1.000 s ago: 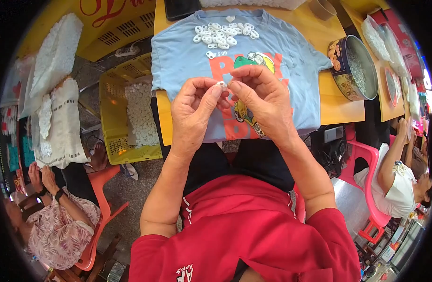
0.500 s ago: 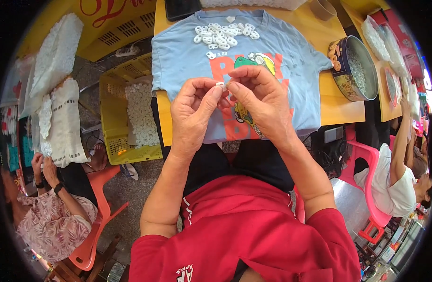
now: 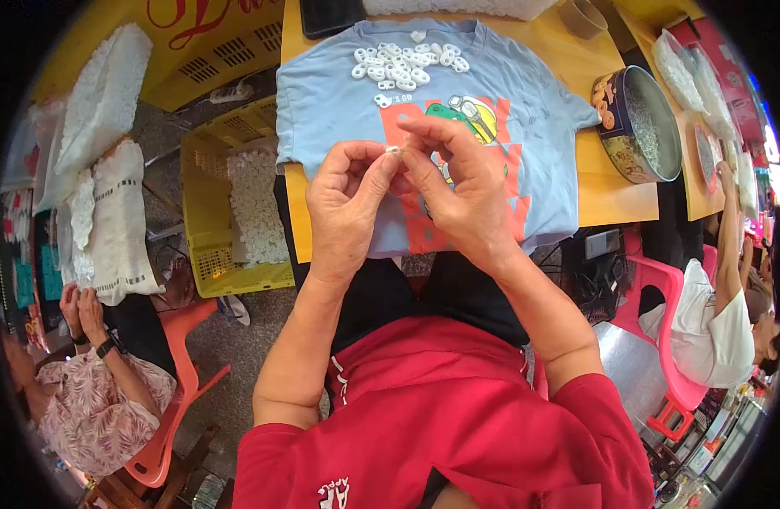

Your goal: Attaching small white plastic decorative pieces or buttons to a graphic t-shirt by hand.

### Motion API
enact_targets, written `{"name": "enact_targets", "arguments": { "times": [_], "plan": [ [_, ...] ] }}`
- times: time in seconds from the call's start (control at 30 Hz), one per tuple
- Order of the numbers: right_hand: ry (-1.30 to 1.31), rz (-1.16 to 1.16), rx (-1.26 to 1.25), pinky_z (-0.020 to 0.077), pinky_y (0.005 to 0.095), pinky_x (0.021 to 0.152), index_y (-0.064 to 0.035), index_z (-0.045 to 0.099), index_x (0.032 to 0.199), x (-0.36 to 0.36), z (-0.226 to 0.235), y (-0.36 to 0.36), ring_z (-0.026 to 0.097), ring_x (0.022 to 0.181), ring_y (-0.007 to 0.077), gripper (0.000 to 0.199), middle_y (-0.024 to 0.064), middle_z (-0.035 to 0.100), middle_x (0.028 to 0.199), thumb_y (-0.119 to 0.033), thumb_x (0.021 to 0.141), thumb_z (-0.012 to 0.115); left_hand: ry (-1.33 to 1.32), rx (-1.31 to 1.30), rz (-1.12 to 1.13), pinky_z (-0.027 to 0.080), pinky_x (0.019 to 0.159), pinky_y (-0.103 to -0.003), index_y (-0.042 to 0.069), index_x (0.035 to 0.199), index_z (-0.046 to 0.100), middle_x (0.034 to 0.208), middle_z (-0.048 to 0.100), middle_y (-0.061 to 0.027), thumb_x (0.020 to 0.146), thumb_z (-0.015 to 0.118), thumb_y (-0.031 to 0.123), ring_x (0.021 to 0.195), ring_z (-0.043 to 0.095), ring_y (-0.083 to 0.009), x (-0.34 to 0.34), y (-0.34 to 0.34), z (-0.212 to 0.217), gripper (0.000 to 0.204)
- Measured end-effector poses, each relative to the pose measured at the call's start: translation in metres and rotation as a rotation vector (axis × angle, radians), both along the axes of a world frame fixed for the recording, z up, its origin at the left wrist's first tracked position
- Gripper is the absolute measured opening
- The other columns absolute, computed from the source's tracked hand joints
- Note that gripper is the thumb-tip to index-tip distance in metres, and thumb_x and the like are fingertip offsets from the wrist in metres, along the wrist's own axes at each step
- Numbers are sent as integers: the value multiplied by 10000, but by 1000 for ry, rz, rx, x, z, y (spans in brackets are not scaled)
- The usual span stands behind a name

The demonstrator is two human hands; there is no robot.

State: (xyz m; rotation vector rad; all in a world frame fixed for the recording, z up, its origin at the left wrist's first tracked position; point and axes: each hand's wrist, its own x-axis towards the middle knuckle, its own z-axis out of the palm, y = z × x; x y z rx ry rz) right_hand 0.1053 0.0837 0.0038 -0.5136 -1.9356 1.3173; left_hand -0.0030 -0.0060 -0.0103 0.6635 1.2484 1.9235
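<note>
Between the thumb and forefinger of my left hand (image 3: 346,204) is a small white plastic piece (image 3: 393,149), mostly covered by the fingertips. My right hand (image 3: 464,191) meets it there, thumb tip close against the piece and fingers curled; whatever it pinches is too small to make out. Both hands are over a blue printed T-shirt (image 3: 330,110) spread on the table. Beyond them on the shirt lies a loose pile of white oval pieces with holes (image 3: 398,66). One more such piece (image 3: 382,100) sits apart, nearer my hands.
At the table's right stands a round tin (image 3: 609,119) with many small shiny bits (image 3: 646,127) inside. A yellow crate (image 3: 205,246) holding white pieces is on the left. Other people sit at both sides, near a red chair (image 3: 179,339) and a pink chair (image 3: 674,339).
My right hand has shifted slightly left, its forefinger lifting a little. The white piece has tilted and moved slightly left in my left fingers. The pile stays as it was.
</note>
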Motion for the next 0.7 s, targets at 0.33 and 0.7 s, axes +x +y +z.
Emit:
{"name": "enact_targets", "arguments": {
  "times": [0.33,0.7],
  "plan": [
    [16,80,-439,503,248,811,43,557,1181,4,11,-2,609,952,115,265,76,641,1023,-38,930,588,-171,40,-90,517,703,-252,-1,1012,559,903,668,-101,929,612,89,753,633,-130,-6,-2,-1,134],
    [-298,77,381,487,322,716,21,614,1010,11,30,20,626,823,219,151,109,633,897,-56,882,633,-191,59,-156,517,696,-249,0,1015,567,891,655,-74,936,612,125,744,617,-112,-8,-1,-1,154]
  ]
}}
